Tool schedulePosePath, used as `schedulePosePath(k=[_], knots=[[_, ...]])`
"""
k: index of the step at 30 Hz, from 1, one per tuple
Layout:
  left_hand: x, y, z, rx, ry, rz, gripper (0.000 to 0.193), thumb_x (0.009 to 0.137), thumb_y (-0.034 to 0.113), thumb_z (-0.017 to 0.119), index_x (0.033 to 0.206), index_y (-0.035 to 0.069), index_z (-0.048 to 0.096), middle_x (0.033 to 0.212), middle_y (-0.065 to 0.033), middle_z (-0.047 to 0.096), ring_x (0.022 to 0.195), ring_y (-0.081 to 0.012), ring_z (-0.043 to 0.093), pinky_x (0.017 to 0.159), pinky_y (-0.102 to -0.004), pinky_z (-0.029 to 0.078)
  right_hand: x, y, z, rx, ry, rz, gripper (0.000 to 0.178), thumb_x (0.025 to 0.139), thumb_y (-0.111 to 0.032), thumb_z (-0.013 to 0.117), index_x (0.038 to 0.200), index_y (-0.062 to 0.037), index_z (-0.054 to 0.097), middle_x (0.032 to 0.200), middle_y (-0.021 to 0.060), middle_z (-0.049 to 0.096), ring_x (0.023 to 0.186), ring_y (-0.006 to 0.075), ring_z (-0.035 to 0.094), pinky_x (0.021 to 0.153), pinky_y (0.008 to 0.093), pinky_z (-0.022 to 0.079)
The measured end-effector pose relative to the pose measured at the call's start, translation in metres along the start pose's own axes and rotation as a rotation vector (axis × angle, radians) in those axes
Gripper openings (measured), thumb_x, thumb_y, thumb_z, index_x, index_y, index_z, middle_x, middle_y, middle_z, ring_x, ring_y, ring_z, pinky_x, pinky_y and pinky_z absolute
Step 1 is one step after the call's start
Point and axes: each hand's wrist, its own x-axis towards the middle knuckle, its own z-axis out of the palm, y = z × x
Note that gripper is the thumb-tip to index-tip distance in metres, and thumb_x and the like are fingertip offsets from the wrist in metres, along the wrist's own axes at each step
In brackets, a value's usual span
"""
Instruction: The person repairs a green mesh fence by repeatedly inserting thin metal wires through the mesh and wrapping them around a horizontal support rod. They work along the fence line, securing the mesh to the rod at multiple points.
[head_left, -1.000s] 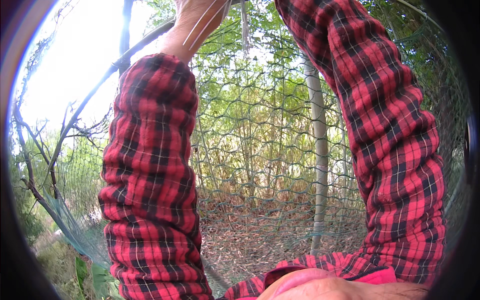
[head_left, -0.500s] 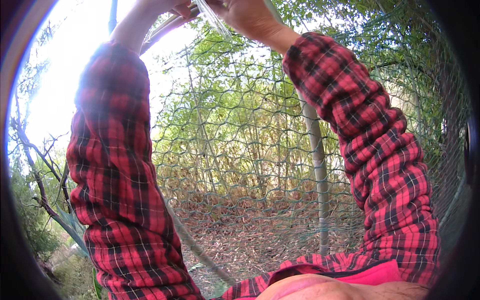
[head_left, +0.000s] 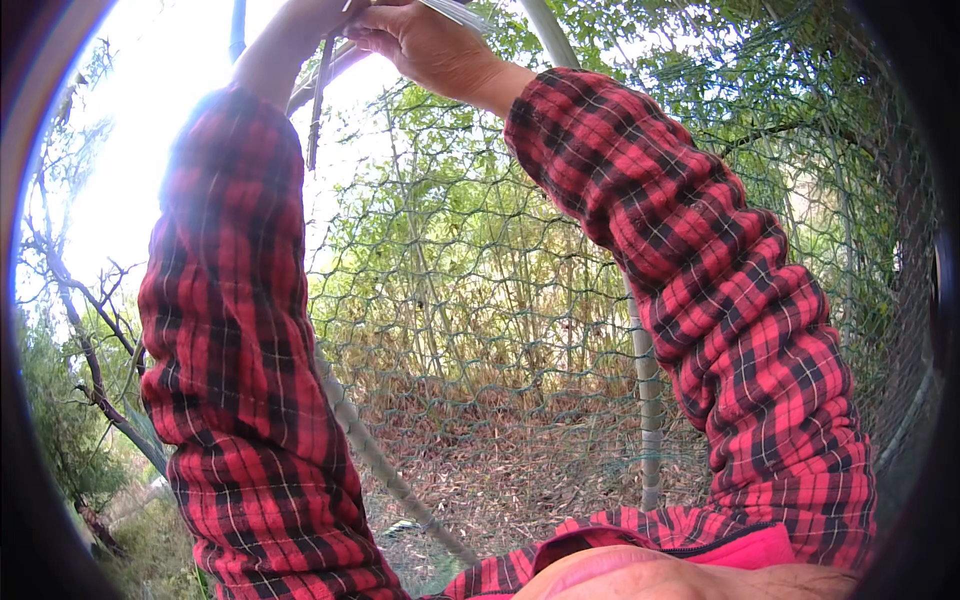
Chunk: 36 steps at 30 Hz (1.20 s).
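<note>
Both your arms are up at the netting [head_left: 480, 330].
Right hand [head_left: 425, 45] is clenched on a clear strip [head_left: 455, 12]; left hand's [head_left: 300, 18] grip can't be told.

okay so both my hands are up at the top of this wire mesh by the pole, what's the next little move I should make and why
Probably steady the thin stick-like piece dangling below your left hand against the grey pole. Your right hand is closed on something pale and slender at the pole, beside the wire mesh, while the stick's lower end hangs loose. What the right hand holds is too cut off to tell.
</note>
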Motion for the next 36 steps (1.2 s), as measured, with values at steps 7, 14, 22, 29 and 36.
schedulePosePath(k=[7,14,22,29,36], knots=[[-0.017,-0.019,0.017,-0.276,0.089,0.009,0.027,0.086,0.024,0.053,0.098,0.002,0.062,0.086,-0.0055,0.064,0.08,-0.0141,0.062,0.079,-0.0279,0.046,-0.015,0.011,-0.025,-0.076,-0.023,-0.167,0.014,0.085,-0.013,0.055,0.093,-0.0129,0.066,0.089,0.0055,0.064,0.082,0.0218,0.061,0.073,0.0317,0.049],[-0.017,-0.042,0.03,-0.347,-0.073,0.431,0.025,0.086,0.012,0.056,0.106,-0.003,0.059,0.088,-0.0096,0.064,0.081,-0.0155,0.063,0.068,-0.0232,0.051,-0.005,0.016,-0.038,0.082,0.028,-0.336,0.02,0.08,-0.001,0.049,0.086,-0.0089,0.067,0.084,0.0109,0.064,0.081,0.0261,0.06,0.074,0.0366,0.047],[-0.024,-0.055,0.097,-0.422,0.661,0.372,0.025,0.084,0.025,0.064,0.095,0.003,0.066,0.076,-0.0035,0.064,0.069,-0.0078,0.059,0.061,-0.02,0.047,0.041,0.034,-0.023,0.047,-0.457,0.449,0.018,0.078,-0.018,0.057,0.084,-0.0047,0.068,0.073,0.0145,0.065,0.069,0.025,0.063,0.066,0.0355,0.048],[-0.043,-0.013,0.119,0.2,1.031,0.659,0.01,0.081,0.013,0.059,0.075,0.005,0.056,0.063,-0.0098,0.054,0.054,-0.0254,0.053,0.053,-0.0362,0.044,0.045,0.03,-0.009,-0.077,-0.577,0.289,0.016,0.078,-0.016,0.059,0.084,-0.004,0.068,0.077,0.0131,0.066,0.071,0.0241,0.063,0.068,0.0336,0.049],[-0.163,-0.009,0.09,0.478,0.775,0.318,0.023,0.09,0.017,0.053,0.108,0.009,0.063,0.072,-0.0067,0.065,0.053,-0.0117,0.055,0.052,-0.0256,0.043,0.02,0.037,-0.017,0.012,-0.387,0.116,0.017,0.081,-0.012,0.055,0.091,-0.0017,0.065,0.085,0.0152,0.065,0.079,0.0279,0.062,0.075,0.0376,0.047]])
